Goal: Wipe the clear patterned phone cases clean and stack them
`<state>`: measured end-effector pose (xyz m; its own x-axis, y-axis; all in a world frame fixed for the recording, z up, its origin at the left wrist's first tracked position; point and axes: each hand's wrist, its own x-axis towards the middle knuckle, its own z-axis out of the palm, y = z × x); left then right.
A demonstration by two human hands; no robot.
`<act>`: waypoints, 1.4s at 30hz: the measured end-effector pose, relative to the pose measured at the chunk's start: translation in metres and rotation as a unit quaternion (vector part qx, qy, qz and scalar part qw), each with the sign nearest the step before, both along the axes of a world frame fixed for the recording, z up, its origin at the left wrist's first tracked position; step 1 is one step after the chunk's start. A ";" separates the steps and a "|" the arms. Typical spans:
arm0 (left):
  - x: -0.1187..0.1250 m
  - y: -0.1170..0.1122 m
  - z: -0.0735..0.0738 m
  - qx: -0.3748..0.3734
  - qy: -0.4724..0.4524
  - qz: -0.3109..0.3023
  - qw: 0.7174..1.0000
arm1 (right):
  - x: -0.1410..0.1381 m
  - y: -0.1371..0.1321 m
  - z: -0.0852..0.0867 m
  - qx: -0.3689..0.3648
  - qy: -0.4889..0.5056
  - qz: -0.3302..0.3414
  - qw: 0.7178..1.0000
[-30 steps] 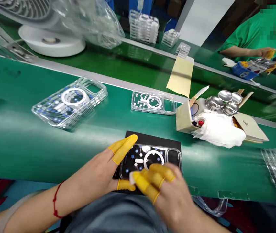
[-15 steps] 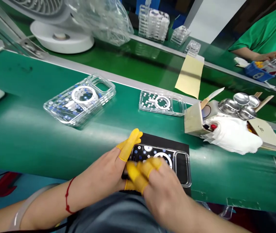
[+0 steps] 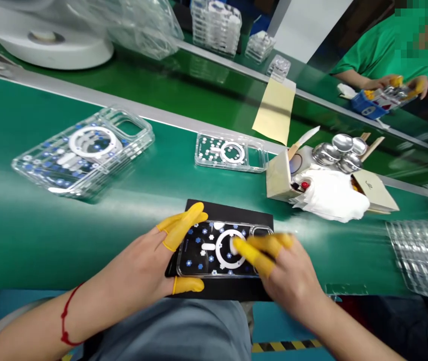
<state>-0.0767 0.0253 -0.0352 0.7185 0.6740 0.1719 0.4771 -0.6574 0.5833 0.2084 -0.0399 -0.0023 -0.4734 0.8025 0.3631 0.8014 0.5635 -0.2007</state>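
Observation:
A clear phone case with blue and white flowers and a white ring lies flat on a black pad. My left hand, in yellow finger cots, spans the case's left end, fingers at the far edge and thumb at the near edge. Over the ring, my right hand, also in yellow finger cots, has its fingers pinched together. A small white wad, blurred, shows at those fingertips against the case. The right hand hides part of the case's camera end.
Stacked flowered cases sit at left, another clear case at the back. A box holds metal cups and white cloths. Clear trays lie right. Across the bench, a person in green handles things by a blue basket.
My right hand has moved right along the case, from its left end to the ring, uncovering the left part. My left hand keeps its place at the case's end. The view has shifted.

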 end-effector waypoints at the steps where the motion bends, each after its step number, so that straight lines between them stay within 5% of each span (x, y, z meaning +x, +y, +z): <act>1: -0.001 0.000 -0.002 -0.002 -0.002 0.006 1.000 | 0.001 0.011 -0.002 0.019 -0.009 -0.022 1.000; 5: -0.004 -0.001 -0.010 -0.016 -0.005 0.029 0.999 | 0.006 0.028 -0.006 0.016 0.013 -0.023 1.000; 13: 0.001 0.000 0.002 0.024 0.028 -0.010 0.999 | 0.006 -0.050 0.001 -0.047 0.099 0.051 0.993; 22: 0.001 0.004 0.007 0.004 0.030 -0.018 0.999 | 0.019 -0.054 -0.005 0.023 0.284 -0.217 0.933; 28: -0.004 -0.002 0.005 0.011 0.026 -0.008 1.000 | -0.012 -0.031 0.001 0.038 0.105 -0.134 0.985; 38: 0.000 -0.002 -0.001 0.020 0.019 -0.008 1.000 | -0.035 -0.039 0.000 0.054 0.005 -0.122 0.991; 42: -0.002 -0.002 -0.003 0.010 0.028 0.004 1.000 | -0.039 -0.020 -0.002 0.076 -0.002 -0.161 0.984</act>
<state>-0.0782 0.0228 -0.0378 0.7219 0.6765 0.1456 0.5137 -0.6649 0.5422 0.1698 -0.0598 -0.0045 -0.2060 0.8479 0.4885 0.9438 0.3040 -0.1298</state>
